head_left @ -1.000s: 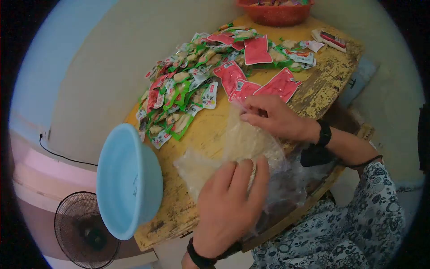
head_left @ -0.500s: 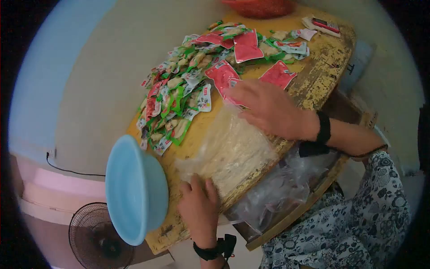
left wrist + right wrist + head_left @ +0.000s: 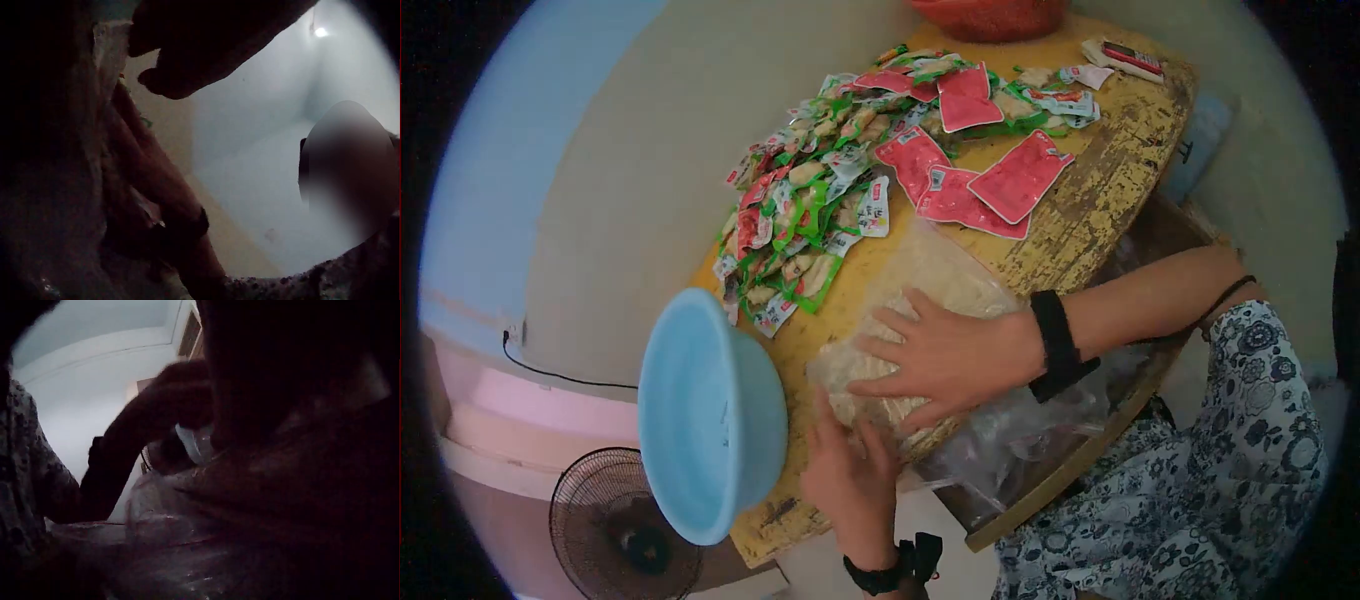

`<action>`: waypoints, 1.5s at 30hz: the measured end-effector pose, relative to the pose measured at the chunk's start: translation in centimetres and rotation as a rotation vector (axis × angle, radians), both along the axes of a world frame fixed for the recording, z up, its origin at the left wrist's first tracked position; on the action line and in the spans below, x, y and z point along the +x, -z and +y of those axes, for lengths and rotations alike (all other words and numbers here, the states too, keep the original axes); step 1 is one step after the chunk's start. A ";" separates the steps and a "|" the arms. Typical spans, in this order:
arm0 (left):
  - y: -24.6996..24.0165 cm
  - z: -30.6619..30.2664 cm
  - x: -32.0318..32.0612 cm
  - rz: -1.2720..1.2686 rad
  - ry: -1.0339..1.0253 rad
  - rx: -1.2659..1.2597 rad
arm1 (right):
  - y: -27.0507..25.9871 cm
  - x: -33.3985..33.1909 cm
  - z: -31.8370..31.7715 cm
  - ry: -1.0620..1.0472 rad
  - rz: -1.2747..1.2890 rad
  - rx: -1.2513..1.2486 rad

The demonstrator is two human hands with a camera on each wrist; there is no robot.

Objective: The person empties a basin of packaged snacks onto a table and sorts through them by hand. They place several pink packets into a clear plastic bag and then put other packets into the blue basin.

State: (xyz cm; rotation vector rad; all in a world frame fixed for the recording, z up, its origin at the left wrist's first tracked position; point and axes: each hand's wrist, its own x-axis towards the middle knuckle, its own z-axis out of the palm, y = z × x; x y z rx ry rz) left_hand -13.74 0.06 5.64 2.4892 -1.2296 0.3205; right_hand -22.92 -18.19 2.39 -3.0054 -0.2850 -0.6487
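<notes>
A thin clear plastic bag (image 3: 960, 265) lies flat on the worn yellow wooden table (image 3: 1100, 205). My right hand (image 3: 955, 360) presses on it palm down, fingers spread and straight. My left hand (image 3: 850, 475) is at the bag's near left corner, its extended fingers touching the edge beside the right fingertips. In the dark left wrist view, fingers (image 3: 178, 78) of the left hand show at the top, with the right forearm (image 3: 162, 181) beyond. The right wrist view has crinkled plastic (image 3: 181, 544) low down and the left arm (image 3: 144, 425) behind it.
Several flat red packets (image 3: 1022, 175) lie beyond the bag. A heap of green-and-white food packets (image 3: 800, 215) covers the far left. A blue basin (image 3: 760, 420) stands at the left, a red basin (image 3: 990, 22) at the far end. Loose plastic bags (image 3: 1000, 455) fill an open drawer (image 3: 1060, 485).
My right hand has come from the bag's far end to flat on its middle, uncovering the red packets. My left hand dropped from over the bag to its near corner. The bag has been laid flat.
</notes>
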 end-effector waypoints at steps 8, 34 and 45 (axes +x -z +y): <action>-2.9 -5.9 -3.1 0.301 0.475 -0.785 | -0.8 1.6 0.8 -0.008 0.134 0.089; 0.6 -11.4 -2.3 0.640 0.468 -0.153 | -2.3 -15.0 -20.1 0.590 -0.116 0.058; 0.8 -13.3 -6.1 -0.171 0.577 -0.101 | -2.4 -14.6 -18.1 0.599 0.048 0.681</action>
